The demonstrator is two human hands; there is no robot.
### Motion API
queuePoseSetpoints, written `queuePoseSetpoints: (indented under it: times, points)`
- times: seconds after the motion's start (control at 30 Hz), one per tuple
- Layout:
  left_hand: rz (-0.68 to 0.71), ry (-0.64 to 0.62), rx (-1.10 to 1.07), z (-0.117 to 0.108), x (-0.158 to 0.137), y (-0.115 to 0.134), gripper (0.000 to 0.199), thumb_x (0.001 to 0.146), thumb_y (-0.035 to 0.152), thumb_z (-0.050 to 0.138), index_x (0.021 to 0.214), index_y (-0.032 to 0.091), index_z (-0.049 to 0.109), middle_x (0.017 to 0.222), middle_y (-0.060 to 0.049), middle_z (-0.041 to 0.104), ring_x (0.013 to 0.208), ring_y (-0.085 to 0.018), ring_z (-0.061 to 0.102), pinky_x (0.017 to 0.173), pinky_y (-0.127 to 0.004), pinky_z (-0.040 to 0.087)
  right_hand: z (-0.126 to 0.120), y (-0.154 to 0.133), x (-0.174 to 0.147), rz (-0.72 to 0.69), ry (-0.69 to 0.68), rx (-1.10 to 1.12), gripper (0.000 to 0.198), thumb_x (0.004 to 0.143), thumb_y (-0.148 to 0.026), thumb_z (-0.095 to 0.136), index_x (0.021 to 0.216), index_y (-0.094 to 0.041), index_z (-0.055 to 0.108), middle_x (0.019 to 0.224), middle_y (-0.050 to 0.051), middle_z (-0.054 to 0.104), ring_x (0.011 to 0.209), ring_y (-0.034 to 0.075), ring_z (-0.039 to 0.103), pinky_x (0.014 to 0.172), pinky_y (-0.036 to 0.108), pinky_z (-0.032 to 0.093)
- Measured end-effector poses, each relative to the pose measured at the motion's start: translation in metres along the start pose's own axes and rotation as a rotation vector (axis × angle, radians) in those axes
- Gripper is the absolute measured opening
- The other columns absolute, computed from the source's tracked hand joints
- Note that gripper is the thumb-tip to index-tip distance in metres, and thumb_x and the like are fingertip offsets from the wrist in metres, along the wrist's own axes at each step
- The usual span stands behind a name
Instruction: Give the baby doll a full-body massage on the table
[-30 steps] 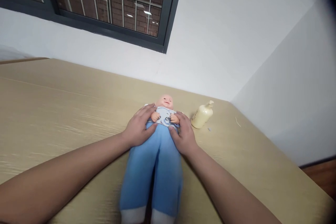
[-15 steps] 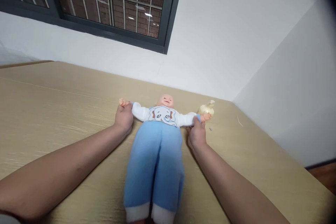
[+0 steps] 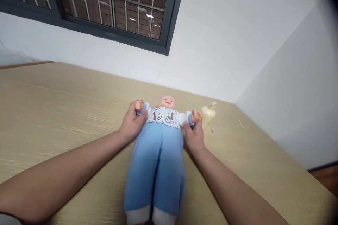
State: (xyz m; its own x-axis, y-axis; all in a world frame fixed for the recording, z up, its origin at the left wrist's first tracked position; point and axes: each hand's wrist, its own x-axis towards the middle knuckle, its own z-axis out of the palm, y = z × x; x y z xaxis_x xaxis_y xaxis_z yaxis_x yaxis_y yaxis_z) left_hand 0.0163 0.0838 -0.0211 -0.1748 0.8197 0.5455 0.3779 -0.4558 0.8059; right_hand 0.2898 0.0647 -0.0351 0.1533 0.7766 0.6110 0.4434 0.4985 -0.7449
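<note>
A baby doll [image 3: 158, 154] lies on its back on the wooden table, its head toward the wall and its legs toward me. It wears blue trousers with white cuffs and a white top with an elephant face on the chest. My left hand [image 3: 132, 121] is closed around the doll's arm on the left, near the blue sleeve cuff. My right hand [image 3: 194, 133] grips the other arm just below its cuff. Both doll hands point upward out of my grip. The doll's feet are mostly cut off at the bottom edge.
A pale yellow, shiny bottle-like object [image 3: 208, 111] stands beyond my right hand. Near it lie a small grey bit [image 3: 212, 131] and a thin pale strip [image 3: 241, 123]. The table [image 3: 66, 112] meets a white wall with a barred window [image 3: 111, 3].
Both my hands have moved inward with the doll's arms. The arms were stretched out sideways and are now bent up closer to its body. The doll's body stays in place.
</note>
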Motion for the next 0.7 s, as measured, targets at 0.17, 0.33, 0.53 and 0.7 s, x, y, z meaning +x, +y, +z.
queuePoseSetpoints:
  times: [0.17,0.33,0.53,0.7]
  points:
    - [0.289,-0.379,0.271,-0.002,-0.013,0.018,0.072,0.090,0.046,0.058,0.151,0.014,0.037,0.153,-0.015,0.046,0.141,-0.031,0.043,0.118,-0.047,0.035,-0.001,-0.021,-0.008,-0.202,-0.279,-0.173,0.065,0.090,-0.043,0.063,0.149,-0.026,0.041,0.155,0.011,0.040,0.147,0.029,0.034,0.122,0.052,0.029]
    - [0.418,-0.498,0.411,-0.002,-0.013,0.020,0.073,0.090,0.044,0.057,0.152,0.011,0.039,0.157,-0.017,0.041,0.147,-0.033,0.034,0.122,-0.050,0.029,-0.001,-0.024,-0.007,-0.224,-0.410,-0.255,0.059,0.086,-0.047,0.068,0.141,-0.030,0.055,0.157,0.009,0.036,0.150,0.032,0.027,0.121,0.055,0.029]
    - [0.391,-0.428,0.372,0.000,-0.014,0.019,0.065,0.093,0.039,0.054,0.150,0.013,0.040,0.155,-0.015,0.043,0.144,-0.029,0.038,0.121,-0.047,0.031,0.002,-0.019,-0.006,-0.202,-0.319,-0.200,0.059,0.087,-0.041,0.066,0.142,-0.027,0.050,0.150,0.011,0.045,0.145,0.028,0.037,0.120,0.052,0.032]
    - [0.280,-0.339,0.259,-0.002,-0.009,0.017,0.050,0.097,0.045,0.050,0.139,0.018,0.050,0.140,-0.012,0.057,0.131,-0.027,0.052,0.112,-0.043,0.041,0.007,-0.004,-0.002,-0.003,-0.048,-0.055,0.055,0.093,-0.046,0.057,0.140,-0.021,0.047,0.142,0.013,0.054,0.136,0.025,0.048,0.119,0.048,0.034]
